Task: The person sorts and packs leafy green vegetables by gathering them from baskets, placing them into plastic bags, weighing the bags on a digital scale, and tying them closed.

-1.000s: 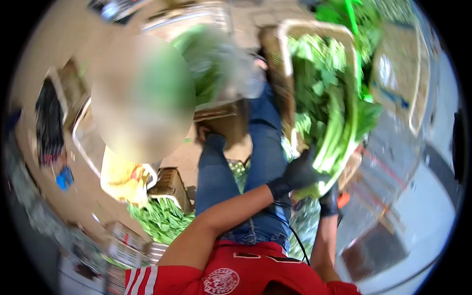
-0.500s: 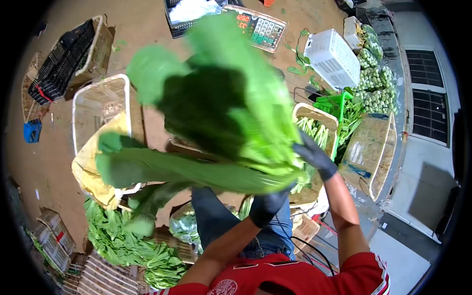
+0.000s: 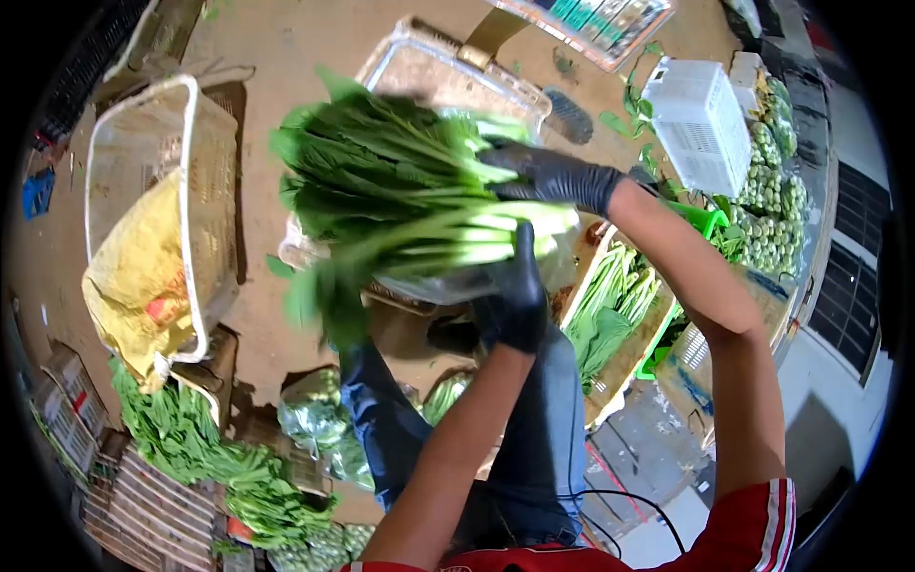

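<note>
Leafy greens (image 3: 391, 181): how many do we log, and where?

We count one bunch, raised over the pale middle crate (image 3: 457, 76), leaves toward the left, stem ends toward the right. Stalks overlap; we cannot count them singly.

And the hands?

Two, both black-gloved, both grasping the bunch. Right hand (image 3: 562, 178) lies over the far side of the stems; left hand (image 3: 515, 300) grips the near side, thumb raised across them.

Containers next. What do we have at the left?

One large crate (image 3: 212, 143), holding one yellow sack (image 3: 148, 272) that hangs over its near rim.

At the right?

One long basket (image 3: 640, 353), holding green stalks (image 3: 605, 286) with leaves. Beside it, one green basket (image 3: 703, 219), partly hidden by the right forearm; contents unclear to us. Farther off, one white crate (image 3: 701, 124); we cannot see inside.

Under the bunch?

Clear plastic (image 3: 434, 288), blurred. We also note one heap of loose greens (image 3: 181, 443) near left, with bagged greens (image 3: 329, 429) to its right.
</note>
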A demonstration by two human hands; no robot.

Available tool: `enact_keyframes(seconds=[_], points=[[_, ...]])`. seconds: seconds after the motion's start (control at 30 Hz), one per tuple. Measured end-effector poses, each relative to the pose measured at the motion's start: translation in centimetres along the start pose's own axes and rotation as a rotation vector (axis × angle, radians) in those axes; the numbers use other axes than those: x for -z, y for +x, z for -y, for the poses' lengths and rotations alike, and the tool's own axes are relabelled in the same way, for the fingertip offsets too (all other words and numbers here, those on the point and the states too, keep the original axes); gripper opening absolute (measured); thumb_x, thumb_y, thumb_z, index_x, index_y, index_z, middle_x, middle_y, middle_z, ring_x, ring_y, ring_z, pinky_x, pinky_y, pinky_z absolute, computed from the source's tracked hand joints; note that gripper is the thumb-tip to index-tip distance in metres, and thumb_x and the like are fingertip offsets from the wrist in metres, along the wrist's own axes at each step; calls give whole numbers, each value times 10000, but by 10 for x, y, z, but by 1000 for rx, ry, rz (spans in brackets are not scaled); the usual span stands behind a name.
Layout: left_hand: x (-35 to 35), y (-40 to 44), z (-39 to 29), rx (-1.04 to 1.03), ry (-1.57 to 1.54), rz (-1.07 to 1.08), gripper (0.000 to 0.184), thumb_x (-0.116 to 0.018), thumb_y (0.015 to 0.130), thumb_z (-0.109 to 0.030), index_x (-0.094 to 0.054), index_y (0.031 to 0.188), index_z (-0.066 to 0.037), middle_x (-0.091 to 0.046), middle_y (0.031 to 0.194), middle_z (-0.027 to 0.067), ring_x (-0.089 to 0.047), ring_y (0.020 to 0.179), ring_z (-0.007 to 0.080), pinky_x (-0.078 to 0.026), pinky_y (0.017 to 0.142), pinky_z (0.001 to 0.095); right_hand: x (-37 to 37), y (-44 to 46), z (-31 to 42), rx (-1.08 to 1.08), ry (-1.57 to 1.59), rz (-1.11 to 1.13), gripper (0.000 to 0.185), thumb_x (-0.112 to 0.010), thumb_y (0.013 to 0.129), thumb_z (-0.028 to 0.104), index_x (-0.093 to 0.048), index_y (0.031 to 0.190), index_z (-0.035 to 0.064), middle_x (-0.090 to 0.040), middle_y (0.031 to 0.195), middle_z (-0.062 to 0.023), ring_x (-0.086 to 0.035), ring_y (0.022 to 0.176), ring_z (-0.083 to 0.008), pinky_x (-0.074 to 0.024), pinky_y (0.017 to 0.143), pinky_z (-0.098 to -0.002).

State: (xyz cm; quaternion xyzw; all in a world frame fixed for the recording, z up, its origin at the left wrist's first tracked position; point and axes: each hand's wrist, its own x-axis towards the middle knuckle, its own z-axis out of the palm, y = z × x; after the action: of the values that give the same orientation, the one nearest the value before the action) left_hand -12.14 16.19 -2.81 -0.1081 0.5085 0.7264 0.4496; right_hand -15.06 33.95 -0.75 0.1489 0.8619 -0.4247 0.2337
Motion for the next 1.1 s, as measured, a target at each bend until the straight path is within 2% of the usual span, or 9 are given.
enact_keyframes(seconds=[0.13,0.27,0.4,0.47,0.6,0.77,0.87,1.0,1.1], points=[[23,20,34,-48,153,-120,392,-530,871,-244,-450,1157,11,-493,1132,138,-469,1035,250,-355,909,361,-34,7,-24,148,-250,-148,579,-566,833,370,-374,1305,93,-308,1347,-259,-364,1218,-376,-327,1001,-438],[37,10,47,-134,-9,-88,381,-553,832,-114,-417,1180,-42,-440,1172,156,-438,1093,262,-354,939,399,-32,-30,22,224,104,-491,606,-647,786,197,-363,1312,103,-381,1320,-220,-454,1161,-323,-354,984,-416],[60,14,64,-209,156,46,405,-539,834,-94,-409,1216,-54,-436,1191,164,-443,1099,283,-371,939,408,-75,-87,7,-384,310,-1057,394,-624,781,62,-484,1147,25,-586,1027,-157,-577,946,-278,-408,891,-363],[56,20,60,-45,-44,39,406,-506,868,-206,-404,1228,-48,-471,1173,137,-474,1072,260,-406,909,410,-131,-105,-16,-604,553,-972,255,-610,824,127,-512,1024,4,-573,842,-62,-519,769,-126,-439,696,-279],[41,25,24,267,-401,14,413,-497,880,-304,-444,1191,-38,-503,1154,125,-494,1047,246,-424,889,419,-154,-91,-3,-824,1014,-861,259,-613,820,212,-556,947,-6,-586,837,-51,-538,776,-131,-442,673,-276],[45,22,19,180,-315,57,407,-521,874,-283,-406,1182,-42,-483,1128,112,-515,999,244,-431,886,415,-177,-75,-22,-779,694,-915,94,-599,801,123,-581,814,32,-574,734,-31,-531,640,-129,-444,595,-268],[44,19,12,67,-42,121,422,-546,861,-276,-403,1187,-50,-477,1142,108,-480,1046,238,-409,915,409,-175,-101,-20,-643,1331,-1184,112,-584,822,153,-577,777,51,-592,763,-40,-552,701,-121,-445,674,-255],[45,22,14,134,-63,78,460,-604,817,-298,-443,1182,-70,-471,1188,81,-468,1069,238,-365,951,414,-152,-100,-2,-487,1861,-1279,118,-625,803,149,-558,873,81,-595,808,-37,-554,721,-120,-455,698,-267],[33,22,-4,321,-438,119,480,-621,793,-327,-472,1179,-82,-469,1216,72,-468,1079,245,-341,965,422,-160,-85,-11,-594,1453,-1077,259,-630,798,143,-554,1027,47,-608,879,-49,-563,784,-118,-458,722,-250]])
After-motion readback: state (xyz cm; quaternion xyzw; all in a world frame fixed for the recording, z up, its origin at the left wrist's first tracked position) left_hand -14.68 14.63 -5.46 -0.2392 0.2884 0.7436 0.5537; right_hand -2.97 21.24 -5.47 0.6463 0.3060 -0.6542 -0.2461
